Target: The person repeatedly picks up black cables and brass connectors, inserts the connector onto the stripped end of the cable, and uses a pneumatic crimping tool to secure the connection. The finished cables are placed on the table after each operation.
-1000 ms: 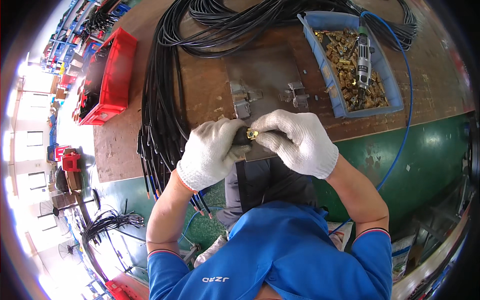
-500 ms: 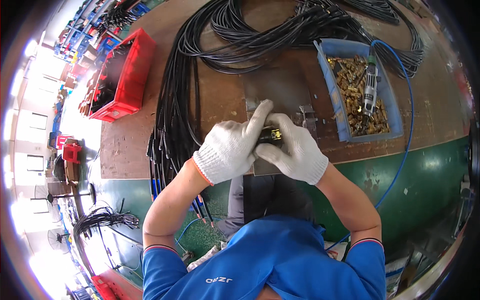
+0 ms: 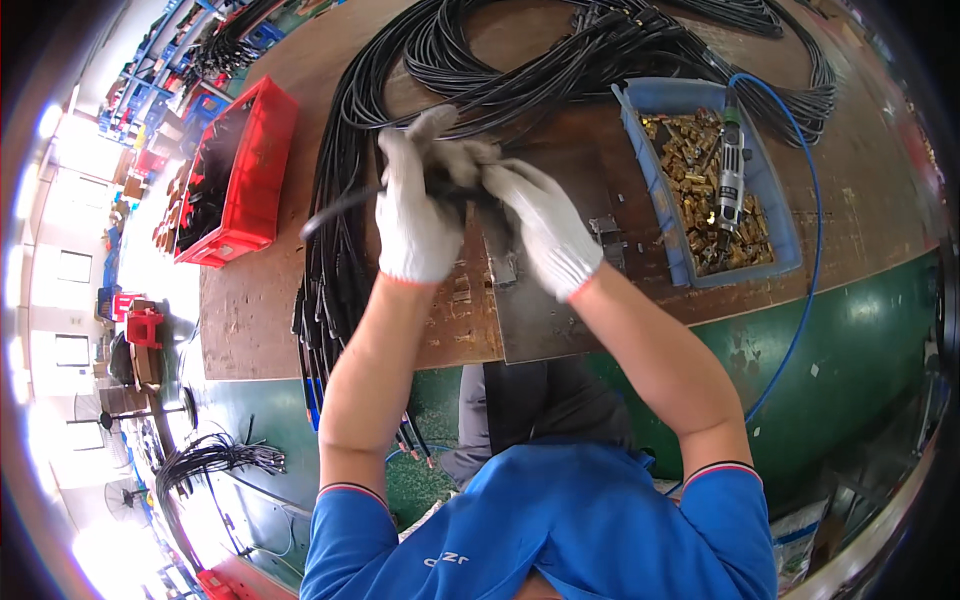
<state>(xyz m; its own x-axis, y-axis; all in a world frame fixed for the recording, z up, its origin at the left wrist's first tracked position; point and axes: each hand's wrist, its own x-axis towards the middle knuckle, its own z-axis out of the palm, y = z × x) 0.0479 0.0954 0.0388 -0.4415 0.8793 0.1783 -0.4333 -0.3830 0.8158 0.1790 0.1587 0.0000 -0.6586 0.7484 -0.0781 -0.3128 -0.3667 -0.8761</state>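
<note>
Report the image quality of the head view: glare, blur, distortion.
Head view: strong fisheye bending, with the workbench edge curved and the corners black; blown-out glare along the left rim; slight motion blur on the left hand and the black hose; the blue bin is sharp.

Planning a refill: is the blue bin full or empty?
Partly full: brass fittings cover the blue bin's floor, below its rim.

Both white-gloved hands meet at upper centre of the frame: the left hand (image 3: pixel 415 215) and right hand (image 3: pixel 540 225) grip a black cable (image 3: pixel 345 208) over the wooden workbench (image 3: pixel 260 310). A blue bin of brass fittings (image 3: pixel 700 180) sits upper right, a red crate (image 3: pixel 240 170) upper left.
</note>
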